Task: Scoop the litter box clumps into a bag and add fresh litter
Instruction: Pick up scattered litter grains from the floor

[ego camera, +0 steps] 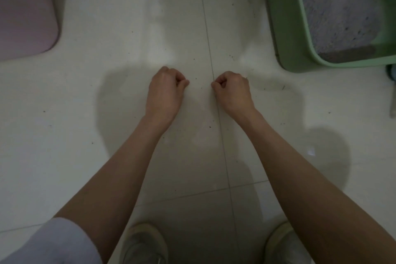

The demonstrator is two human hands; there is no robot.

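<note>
Both hands hang over the white tiled floor (107,92) w/ fingers curled, holding nothing: left hand (166,90), right hand (232,90). The pale green plastic litter box (285,28), w/ grey litter inside, sits far right, apart; prob. task not begun, no scoop or bag visible.

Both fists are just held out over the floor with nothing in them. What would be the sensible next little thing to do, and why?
Probably reach the right hand toward the green litter box at the upper right, to look for a scoop. Both it and the left hand are curled and hold nothing, no scoop or bag shows in view, and the grey litter looks untouched, so a tool must come first.
</note>
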